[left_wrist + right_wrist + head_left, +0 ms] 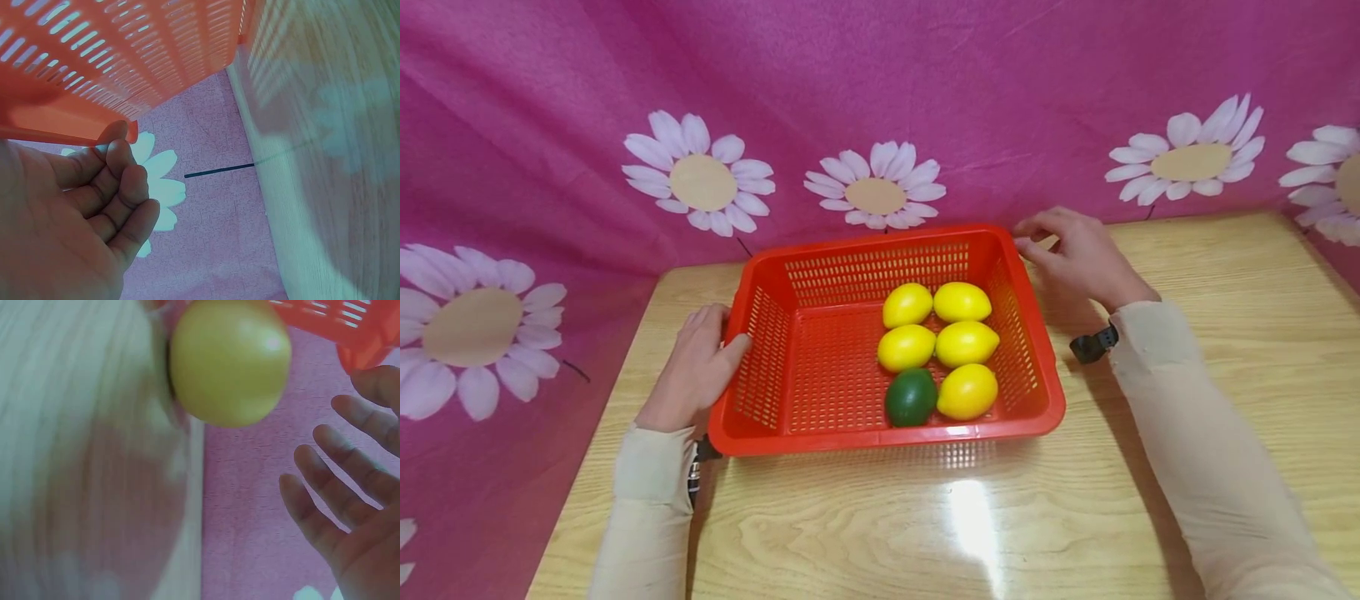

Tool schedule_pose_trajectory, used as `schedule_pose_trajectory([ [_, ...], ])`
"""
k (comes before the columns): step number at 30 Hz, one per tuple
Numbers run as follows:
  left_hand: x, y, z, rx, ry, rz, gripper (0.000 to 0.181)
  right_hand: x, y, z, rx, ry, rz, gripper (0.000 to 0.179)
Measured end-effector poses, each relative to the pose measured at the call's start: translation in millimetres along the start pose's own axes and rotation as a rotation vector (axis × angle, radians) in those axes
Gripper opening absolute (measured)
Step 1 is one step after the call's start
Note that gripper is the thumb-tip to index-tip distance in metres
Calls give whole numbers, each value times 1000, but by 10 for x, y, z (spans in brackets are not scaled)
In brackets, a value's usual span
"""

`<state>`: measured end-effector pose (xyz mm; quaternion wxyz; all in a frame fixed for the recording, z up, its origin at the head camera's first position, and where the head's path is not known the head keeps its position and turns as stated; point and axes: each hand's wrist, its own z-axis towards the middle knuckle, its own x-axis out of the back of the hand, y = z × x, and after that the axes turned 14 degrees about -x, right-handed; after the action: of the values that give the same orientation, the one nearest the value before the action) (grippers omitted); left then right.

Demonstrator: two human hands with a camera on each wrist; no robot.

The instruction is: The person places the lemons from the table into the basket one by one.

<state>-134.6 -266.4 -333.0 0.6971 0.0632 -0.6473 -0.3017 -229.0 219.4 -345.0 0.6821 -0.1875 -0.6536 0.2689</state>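
A red plastic basket with slotted walls is in the middle of the head view. My left hand grips its left rim, thumb over the edge and fingers curled outside, as the left wrist view shows. Several yellow lemons lie in rows in the right half, with one dark green, lime-like fruit at the near end. My right hand is at the far right corner, fingers loosely spread and thumb right at the rim. In the right wrist view, a yellow lemon sits outside the basket, hidden in the head view.
The light wooden table ends at the back against a magenta cloth printed with white daisies. More of that cloth hangs at the left. Light glares off the tabletop in front of the basket.
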Motion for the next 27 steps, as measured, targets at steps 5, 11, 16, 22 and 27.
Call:
schedule_pose_trajectory([
  [5, -7, -1, 6, 5, 9, -6, 32, -60, 25, -5, -38, -65, 5, 38],
  [11, -18, -2, 12, 12, 1, -11, 33, -149, 73, 31, -3, -74, -23, 39],
  [16, -15, 6, 14, 29, -12, -10, 34, -230, 93, 60, 36, -79, -25, 38],
  [22, 8, 15, 2, 29, -13, -7, 34, -294, 72, 70, 45, -96, -50, 37],
  [27, 6, 15, -5, 21, -11, -8, 35, -294, 72, 55, 42, -113, -49, 39],
])
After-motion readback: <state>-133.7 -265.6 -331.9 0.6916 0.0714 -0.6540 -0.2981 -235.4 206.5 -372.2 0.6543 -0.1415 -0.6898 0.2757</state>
